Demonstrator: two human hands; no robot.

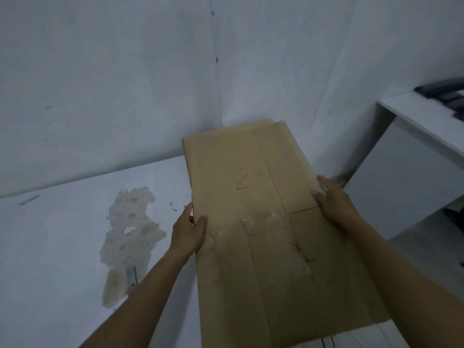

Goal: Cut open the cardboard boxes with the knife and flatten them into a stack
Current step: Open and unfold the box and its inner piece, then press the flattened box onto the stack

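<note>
A flattened brown cardboard box [241, 177] with handwriting and remnants of clear tape lies long-ways in front of me, reaching toward the room's corner. My left hand [189, 231] grips its left edge, thumb on top and fingers underneath. My right hand [335, 200] holds the right edge, with the fingers laid along the side. No knife shows in the head view.
White floor [62, 247] with a pale patchy stain [128, 237] spreads out on the left. White walls meet in a corner just beyond the cardboard. A white table [411, 116] with a dark object [444, 92] on top stands at the right.
</note>
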